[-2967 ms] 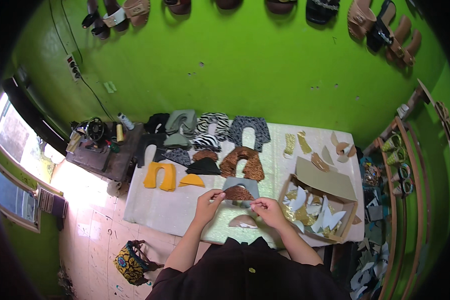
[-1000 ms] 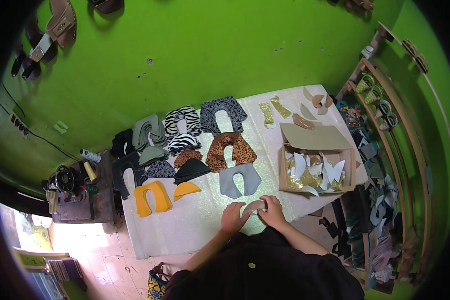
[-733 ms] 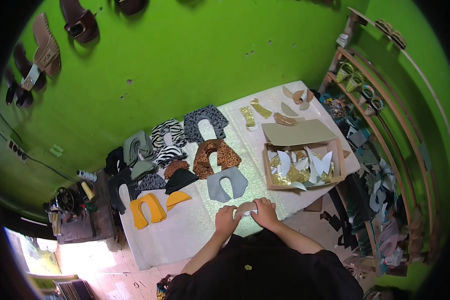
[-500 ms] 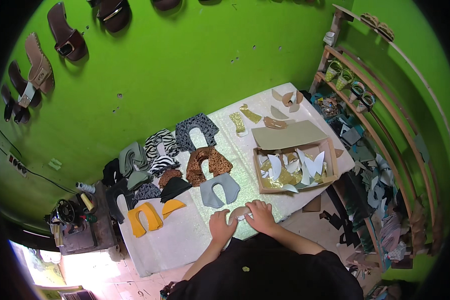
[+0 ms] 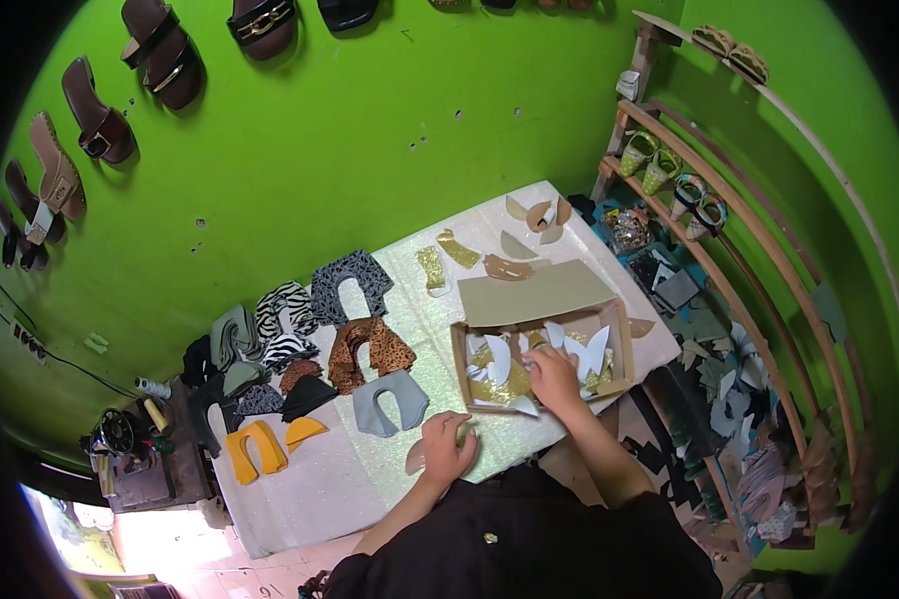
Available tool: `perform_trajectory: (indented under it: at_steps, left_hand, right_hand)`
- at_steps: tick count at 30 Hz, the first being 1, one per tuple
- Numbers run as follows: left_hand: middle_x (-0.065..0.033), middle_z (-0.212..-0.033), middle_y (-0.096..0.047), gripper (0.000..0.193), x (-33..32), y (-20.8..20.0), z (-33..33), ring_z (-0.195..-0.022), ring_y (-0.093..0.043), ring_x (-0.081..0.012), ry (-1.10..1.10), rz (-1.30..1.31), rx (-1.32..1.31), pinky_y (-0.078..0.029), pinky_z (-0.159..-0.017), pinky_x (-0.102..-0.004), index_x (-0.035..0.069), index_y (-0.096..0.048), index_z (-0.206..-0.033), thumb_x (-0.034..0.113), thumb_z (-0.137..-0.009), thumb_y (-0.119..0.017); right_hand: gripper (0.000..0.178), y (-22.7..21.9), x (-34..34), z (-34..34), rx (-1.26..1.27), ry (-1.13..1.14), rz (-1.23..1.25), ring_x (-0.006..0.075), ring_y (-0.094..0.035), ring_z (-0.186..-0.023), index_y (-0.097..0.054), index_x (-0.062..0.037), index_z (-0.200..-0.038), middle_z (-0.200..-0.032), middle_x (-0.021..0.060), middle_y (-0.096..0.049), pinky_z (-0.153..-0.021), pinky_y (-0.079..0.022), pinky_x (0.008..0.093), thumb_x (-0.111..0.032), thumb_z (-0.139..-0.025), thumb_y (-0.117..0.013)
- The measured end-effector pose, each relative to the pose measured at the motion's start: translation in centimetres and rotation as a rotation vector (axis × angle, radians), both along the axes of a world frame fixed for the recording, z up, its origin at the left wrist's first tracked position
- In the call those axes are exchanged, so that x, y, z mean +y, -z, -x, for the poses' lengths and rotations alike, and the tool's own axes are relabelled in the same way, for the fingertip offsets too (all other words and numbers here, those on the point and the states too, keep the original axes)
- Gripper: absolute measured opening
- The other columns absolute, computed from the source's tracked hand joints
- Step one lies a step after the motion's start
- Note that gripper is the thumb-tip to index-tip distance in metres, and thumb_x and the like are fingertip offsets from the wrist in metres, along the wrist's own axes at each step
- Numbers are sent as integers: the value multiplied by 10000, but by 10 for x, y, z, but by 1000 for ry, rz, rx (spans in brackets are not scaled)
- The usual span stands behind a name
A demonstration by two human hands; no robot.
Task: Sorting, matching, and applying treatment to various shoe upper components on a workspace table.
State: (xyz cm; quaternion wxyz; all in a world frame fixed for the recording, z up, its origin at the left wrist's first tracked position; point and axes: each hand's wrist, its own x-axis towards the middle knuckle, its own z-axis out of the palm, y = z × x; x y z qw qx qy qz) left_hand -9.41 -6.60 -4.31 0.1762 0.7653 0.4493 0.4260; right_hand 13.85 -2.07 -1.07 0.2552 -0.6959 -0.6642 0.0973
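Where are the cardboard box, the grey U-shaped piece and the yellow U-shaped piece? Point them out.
cardboard box [image 5: 458, 361], head view, left wall.
grey U-shaped piece [image 5: 370, 406], head view, left limb.
yellow U-shaped piece [image 5: 240, 456], head view, left limb.

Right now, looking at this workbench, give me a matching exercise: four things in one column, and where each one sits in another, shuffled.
Things:
1. right hand
2. left hand
3. yellow cut pieces
4. brown sandals

Places:
A. hung on the green wall
B. inside the cardboard box
C. near the table's left end
D. on a tan piece at the table's near edge

Pairs: 1-B, 2-D, 3-C, 4-A
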Motion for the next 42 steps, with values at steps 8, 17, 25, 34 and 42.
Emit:
perform_trajectory:
  at_steps: [8,17,25,34,42]
  left_hand:
    - [-122,-982,-555,294,-2,-11,-35,-922,-517,-299,-106,-23,30,-366,-815,-391,74,-597,-991,102,-703,-647]
    - [-145,-978,-540,278,-16,-8,-45,-945,-493,-313,-376,-16,-12,-371,-827,-403,53,-591,-981,53,-706,-631]
    - [-150,-990,-553,237,-28,-33,-65,-930,-507,-302,-251,13,-141,-389,-832,-381,16,-576,-1000,76,-772,-606]
    - [-69,-771,-639,203,-65,-15,-18,-721,-589,-121,-573,426,-609,-468,-677,-260,-40,-638,-924,154,-865,-618]
    - [-65,-680,-640,236,-71,29,56,-628,-577,-100,-744,604,-411,-451,-581,-245,-2,-674,-878,213,-788,-707]
  right_hand:
    - [234,43,70,-24,-355,-211,220,268,-449,-1103,-656,-164,-919,-1023,64,-560,-865,-323,478,-95,-699,-617]
    - [155,-10,56,-74,362,-47,274,274,-595,-737,-527,-71,-747,-742,66,-611,-704,-441,389,-156,-712,-652]
    - [173,-48,-18,-11,978,-459,426,101,-597,-773,-539,-2,-948,-814,84,-641,-633,-467,237,-103,-840,-629]
    - [171,8,-39,67,839,-683,585,76,-562,-707,-605,5,-902,-776,50,-635,-639,-448,245,-142,-821,-641]
    - [269,75,-17,119,489,-673,631,232,-620,-682,-669,-17,-804,-739,136,-640,-643,-472,335,-284,-781,-648]
